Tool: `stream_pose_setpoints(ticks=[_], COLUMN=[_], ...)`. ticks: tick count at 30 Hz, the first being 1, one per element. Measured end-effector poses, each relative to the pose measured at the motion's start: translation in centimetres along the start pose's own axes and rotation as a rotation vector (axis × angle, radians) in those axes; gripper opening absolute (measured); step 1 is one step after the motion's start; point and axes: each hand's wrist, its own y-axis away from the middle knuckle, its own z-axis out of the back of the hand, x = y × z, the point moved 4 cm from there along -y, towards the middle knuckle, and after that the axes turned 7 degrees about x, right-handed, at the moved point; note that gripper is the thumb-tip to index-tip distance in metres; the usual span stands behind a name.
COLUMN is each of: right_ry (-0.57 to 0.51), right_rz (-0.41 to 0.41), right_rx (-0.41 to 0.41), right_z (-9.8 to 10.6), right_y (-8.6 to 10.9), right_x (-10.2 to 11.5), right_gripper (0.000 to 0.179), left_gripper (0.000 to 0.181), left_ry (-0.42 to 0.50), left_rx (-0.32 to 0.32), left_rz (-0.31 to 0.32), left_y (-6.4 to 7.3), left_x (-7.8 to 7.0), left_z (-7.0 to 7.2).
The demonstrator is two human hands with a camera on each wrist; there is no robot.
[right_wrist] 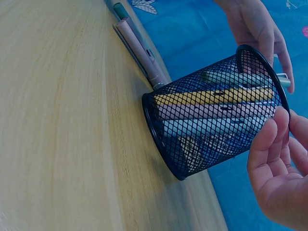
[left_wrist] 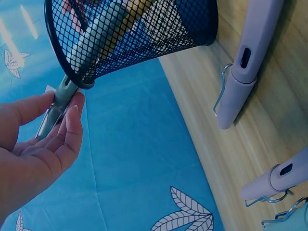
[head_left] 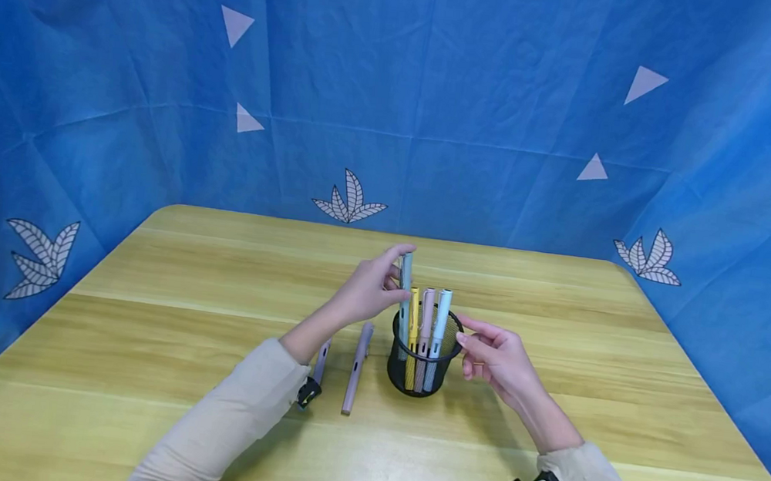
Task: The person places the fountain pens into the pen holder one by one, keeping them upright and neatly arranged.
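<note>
My left hand pinches a grey-green pen near its upper end. The pen's lower part stands inside a black mesh pen holder, at its left side. A yellow pen, a pale purple pen and a light blue pen stand upright beside it. My right hand pinches the holder's rim on the right side between thumb and fingers. In the left wrist view, thumb and fingers of the left hand lie around the grey-green pen just outside the rim.
Left of the holder a purple pen lies on the wooden table. A second purple pen is partly hidden by the left forearm. A turquoise pen shows at the left wrist view's edge. A blue patterned cloth hangs behind.
</note>
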Motion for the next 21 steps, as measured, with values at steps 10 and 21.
stream_pose_setpoints(ticks=[10,21], right_ry=[-0.011,-0.027], right_rz=[-0.008,-0.007], right_rx=[-0.005,-0.014], right_z=[0.01,0.04], right_y=[0.0,0.03], right_x=[-0.03,-0.01], right_gripper=[0.052,0.05], left_gripper=[0.062,0.058], left_ry=[-0.071,-0.071], left_rx=[0.026,0.013], left_rz=[0.019,0.01], left_y=[0.12,-0.02], left_x=[-0.12,-0.15], left_z=[-0.43,-0.49])
